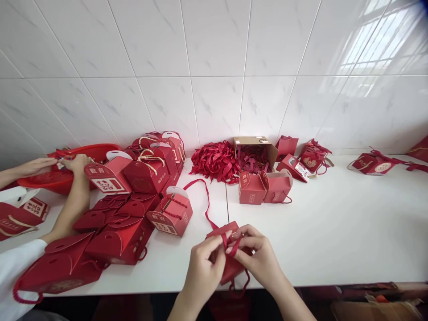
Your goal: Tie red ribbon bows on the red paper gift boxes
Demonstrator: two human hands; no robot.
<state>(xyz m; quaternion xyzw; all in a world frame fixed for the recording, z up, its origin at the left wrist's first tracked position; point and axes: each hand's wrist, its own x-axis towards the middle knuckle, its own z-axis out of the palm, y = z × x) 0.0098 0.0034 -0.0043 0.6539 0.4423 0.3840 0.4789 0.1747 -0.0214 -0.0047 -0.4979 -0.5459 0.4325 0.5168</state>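
Near the table's front edge stands a red gift box (230, 269), partly covered by both hands. My left hand (205, 263) pinches a red ribbon (207, 207) above the box, thumb and fingertips pressed together. Just to its right, my right hand (256, 254) holds another part of the ribbon in a loop between thumb and fingers. One length of the ribbon trails away to the back left across the table. A red cord handle (245, 283) hangs from the box's front side, over the table edge.
Red boxes (120, 236) crowd the left, beside a red basin (103, 151) where another person's hands (75, 165) work. A ribbon pile (216, 160), an open carton (257, 141) and small boxes (252, 189) stand along the wall. Another box (372, 162) lies right.
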